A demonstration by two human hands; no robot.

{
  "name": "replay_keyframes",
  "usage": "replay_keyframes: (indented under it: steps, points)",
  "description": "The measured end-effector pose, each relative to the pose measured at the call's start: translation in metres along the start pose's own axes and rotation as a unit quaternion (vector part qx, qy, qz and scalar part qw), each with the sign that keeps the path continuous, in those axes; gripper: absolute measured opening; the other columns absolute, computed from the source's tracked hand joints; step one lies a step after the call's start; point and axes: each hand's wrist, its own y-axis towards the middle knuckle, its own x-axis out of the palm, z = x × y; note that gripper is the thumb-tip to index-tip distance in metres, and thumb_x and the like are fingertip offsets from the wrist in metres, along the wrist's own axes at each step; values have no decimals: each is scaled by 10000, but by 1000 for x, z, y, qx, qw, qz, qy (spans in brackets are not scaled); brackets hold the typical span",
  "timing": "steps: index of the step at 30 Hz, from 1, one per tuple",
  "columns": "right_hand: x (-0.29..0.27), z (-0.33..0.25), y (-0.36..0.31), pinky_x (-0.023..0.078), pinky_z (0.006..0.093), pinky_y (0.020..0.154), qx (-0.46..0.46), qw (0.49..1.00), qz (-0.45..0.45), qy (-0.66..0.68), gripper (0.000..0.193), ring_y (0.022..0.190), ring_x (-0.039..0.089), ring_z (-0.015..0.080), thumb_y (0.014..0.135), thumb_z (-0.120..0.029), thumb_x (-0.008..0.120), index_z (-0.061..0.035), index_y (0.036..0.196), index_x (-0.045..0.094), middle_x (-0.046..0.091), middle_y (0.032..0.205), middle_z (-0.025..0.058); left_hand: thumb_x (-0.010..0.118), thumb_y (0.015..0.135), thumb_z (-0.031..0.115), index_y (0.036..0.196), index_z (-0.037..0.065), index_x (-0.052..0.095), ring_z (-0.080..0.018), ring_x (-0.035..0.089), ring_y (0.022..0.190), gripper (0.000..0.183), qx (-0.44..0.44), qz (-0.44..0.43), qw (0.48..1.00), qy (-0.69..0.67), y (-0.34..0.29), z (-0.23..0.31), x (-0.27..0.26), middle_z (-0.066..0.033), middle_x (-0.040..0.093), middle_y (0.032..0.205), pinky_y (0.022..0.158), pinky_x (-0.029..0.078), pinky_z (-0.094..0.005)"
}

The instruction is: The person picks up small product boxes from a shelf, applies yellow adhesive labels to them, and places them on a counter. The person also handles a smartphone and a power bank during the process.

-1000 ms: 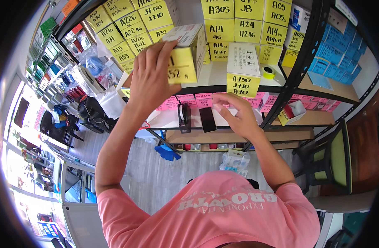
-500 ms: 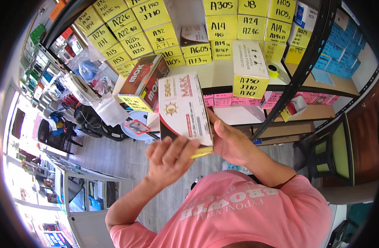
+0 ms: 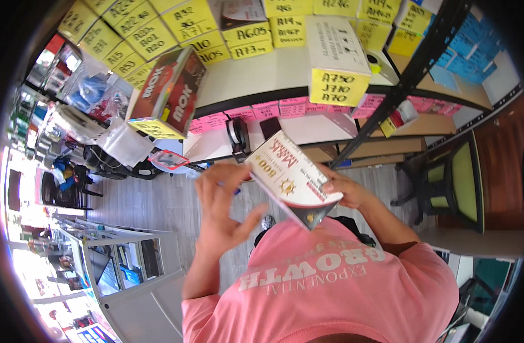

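Observation:
A white carton with a dark, red-edged curved band (image 3: 293, 180) is tilted in front of my chest. My right hand (image 3: 345, 188) grips it at its right side, thumb on the printed face and the other fingers hidden behind. My left hand (image 3: 222, 206) is raised just left of the carton, thumb and fingers apart, holding nothing. Its fingertips are close to the carton's upper left corner; whether they touch cannot be made out.
Yellow-labelled boxes (image 3: 153, 37) fill the upper shelf. A red-brown box (image 3: 173, 91) and a white box with a yellow end (image 3: 337, 63) stand at its edge. Pink-labelled boxes (image 3: 265, 110) and a tape roll (image 3: 237, 137) occupy the lower shelf. A black post (image 3: 399, 86) and a green chair (image 3: 456, 186) are right.
The carton has turned and come down closer to my chest, now held by my right hand alone. My left hand has let go and opened beside it. The view has shifted lower.

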Motion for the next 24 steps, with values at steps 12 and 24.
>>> replay_keyframes:
  steps: [12, 24]
  points:
    - [-196, 69, 65, 462, 438, 1083, -132, 934, 331, 22, 836, 1330, 560, 224, 929, -405, 727, -131, 1614, 336, 511, 1529, 84, 721, 952, 142, 1297, 52, 652, -271, 601, 1116, 363, -244, -105, 931, -250, -50, -36, 127, -116, 662, 1172, 996, 461, -390]
    - [-205, 64, 71, 442, 561, 1042, -91, 850, 516, -43, 754, 1237, 575, 238, 940, -588, 704, -155, 1499, 442, 585, 1347, 47, 733, 922, 163, 1383, 23, 547, -409, 502, 1267, 516, -8, 170, 983, 72, 160, -78, 83, -223, 552, 1343, 1114, 395, -482]
